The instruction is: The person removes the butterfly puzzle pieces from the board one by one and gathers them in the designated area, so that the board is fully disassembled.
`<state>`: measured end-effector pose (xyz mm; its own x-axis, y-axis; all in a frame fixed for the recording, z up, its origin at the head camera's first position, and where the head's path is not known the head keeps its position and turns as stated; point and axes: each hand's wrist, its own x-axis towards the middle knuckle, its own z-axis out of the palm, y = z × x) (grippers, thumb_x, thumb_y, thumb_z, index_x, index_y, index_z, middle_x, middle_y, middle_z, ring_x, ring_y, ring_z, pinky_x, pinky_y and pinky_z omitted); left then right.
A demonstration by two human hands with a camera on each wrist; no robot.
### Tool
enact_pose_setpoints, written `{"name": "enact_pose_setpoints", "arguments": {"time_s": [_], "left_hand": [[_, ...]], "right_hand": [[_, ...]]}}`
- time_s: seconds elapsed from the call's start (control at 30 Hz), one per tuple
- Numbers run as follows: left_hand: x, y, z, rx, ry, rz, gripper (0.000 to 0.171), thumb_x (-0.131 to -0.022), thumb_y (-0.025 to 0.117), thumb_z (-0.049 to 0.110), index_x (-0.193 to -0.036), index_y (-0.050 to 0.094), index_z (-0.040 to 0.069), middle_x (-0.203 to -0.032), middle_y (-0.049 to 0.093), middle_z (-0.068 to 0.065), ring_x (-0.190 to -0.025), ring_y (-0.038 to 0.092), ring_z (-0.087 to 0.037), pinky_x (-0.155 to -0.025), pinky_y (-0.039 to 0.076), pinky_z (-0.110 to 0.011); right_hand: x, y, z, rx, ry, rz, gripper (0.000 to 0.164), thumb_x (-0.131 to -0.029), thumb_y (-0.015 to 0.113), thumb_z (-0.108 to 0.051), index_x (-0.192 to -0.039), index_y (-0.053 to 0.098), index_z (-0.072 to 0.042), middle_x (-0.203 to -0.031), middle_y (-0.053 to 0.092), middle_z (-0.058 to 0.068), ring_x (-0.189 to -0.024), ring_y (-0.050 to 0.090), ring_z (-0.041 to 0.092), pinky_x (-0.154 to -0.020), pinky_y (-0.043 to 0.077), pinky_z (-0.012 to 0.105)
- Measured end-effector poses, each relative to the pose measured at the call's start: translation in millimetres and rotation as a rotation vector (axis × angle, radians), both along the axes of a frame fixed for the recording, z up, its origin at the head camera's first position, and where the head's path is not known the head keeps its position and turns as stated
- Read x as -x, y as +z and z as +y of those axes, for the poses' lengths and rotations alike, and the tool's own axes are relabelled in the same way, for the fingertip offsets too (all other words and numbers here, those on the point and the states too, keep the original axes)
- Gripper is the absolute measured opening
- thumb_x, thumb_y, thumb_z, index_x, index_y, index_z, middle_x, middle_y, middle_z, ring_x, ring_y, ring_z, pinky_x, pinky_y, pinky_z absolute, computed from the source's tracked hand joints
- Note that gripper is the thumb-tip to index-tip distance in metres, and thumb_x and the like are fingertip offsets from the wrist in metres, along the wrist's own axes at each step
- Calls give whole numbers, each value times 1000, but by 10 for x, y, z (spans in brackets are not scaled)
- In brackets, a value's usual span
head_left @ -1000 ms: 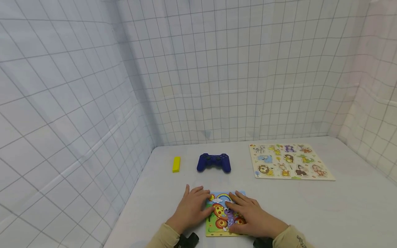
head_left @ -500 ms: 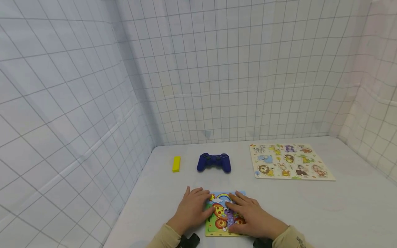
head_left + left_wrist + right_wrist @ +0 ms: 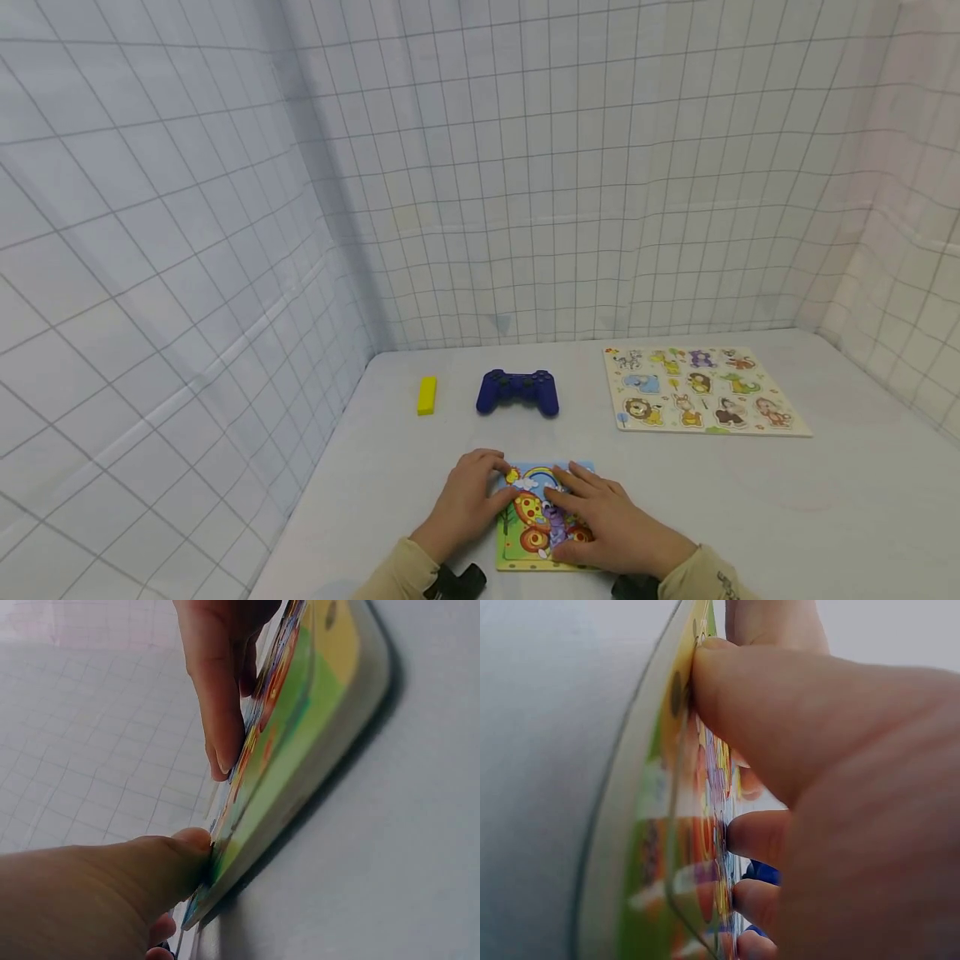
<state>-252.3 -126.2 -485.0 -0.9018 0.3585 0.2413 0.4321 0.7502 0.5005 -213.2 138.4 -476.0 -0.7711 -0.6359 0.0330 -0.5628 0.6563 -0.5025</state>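
Note:
A small picture puzzle (image 3: 528,533) with a butterfly, rainbow and yellow dotted lower border lies flat on the table in the head view. My left hand (image 3: 467,504) is at its left side. The thumb (image 3: 184,855) touches the puzzle's face near the edge, and bent fingers reach its far left corner. Across the right half lies my right hand (image 3: 607,521), fingers spread, covering part of the picture. In the right wrist view its thumb (image 3: 735,682) rests near the dotted border and its fingertips touch the face.
Beyond the puzzle is a dark blue game controller (image 3: 517,392). A yellow block (image 3: 427,396) sits left of it. A larger animal puzzle board (image 3: 705,392) occupies the back right of the white table (image 3: 750,508). Grid-patterned sheets (image 3: 510,183) enclose the sides and back.
My left hand has tilted slightly, and its raised fingers have drawn in toward the puzzle's far left corner. The right hand and the puzzle have hardly moved.

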Motion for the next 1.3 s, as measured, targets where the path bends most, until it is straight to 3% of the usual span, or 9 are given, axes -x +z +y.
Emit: {"name": "enact_pose_setpoints", "arguments": {"time_s": [0.2,0.37,0.73,0.9,1.07,1.17,1.3], "left_hand": [[-7,-1,4,-1,12,77,32,-91,80,37,-112,69,16,-120,69,-1,-123,59,-25,-105,45,-52],[-7,-8,9,-13,13,99,31,-90,81,36,-112,70,16,-110,72,4,-119,61,-22,-105,46,-49],[-20,-18,28,-151,-18,135,29,-89,82,24,-115,73,16,-109,74,6,-108,66,-15,-98,51,-41],[-27,-24,37,-301,49,119,20,-91,80,19,-111,76,19,-106,75,8,-103,71,-12,-92,56,-38],[-13,99,-64,-443,179,-1,14,-91,80,17,-105,78,17,-100,77,5,-87,72,-9,-75,57,-25],[27,227,-270,-454,253,-57,12,-90,79,15,-102,79,14,-97,77,1,-81,70,-10,-67,55,-24],[71,358,-632,-393,315,-132,10,-88,78,11,-97,78,10,-92,75,-1,-80,68,-12,-65,55,-26]], "right_hand": [[0,-7,7,-1,4,13,79,-94,60,-67,-156,46,-20,-168,30,10,-156,22,40,-111,27,70],[6,-6,2,-11,4,8,79,-94,59,-68,-156,46,-20,-168,29,10,-156,21,40,-111,27,70],[11,-11,12,-5,18,35,79,-95,58,-67,-156,46,-20,-168,30,12,-155,23,42,-109,29,71],[8,-3,13,10,21,29,79,-95,60,-65,-156,47,-18,-167,31,14,-154,23,44,-108,29,72],[5,-10,20,4,12,7,79,-95,59,-66,-156,46,-19,-168,29,12,-156,21,41,-111,27,71],[4,-21,27,14,14,-4,78,-95,59,-66,-157,45,-19,-168,29,11,-156,21,41,-112,26,71],[21,-46,42,28,18,-24,78,-95,60,-65,-157,44,-20,-169,27,11,-157,19,40,-113,25,71]]}}
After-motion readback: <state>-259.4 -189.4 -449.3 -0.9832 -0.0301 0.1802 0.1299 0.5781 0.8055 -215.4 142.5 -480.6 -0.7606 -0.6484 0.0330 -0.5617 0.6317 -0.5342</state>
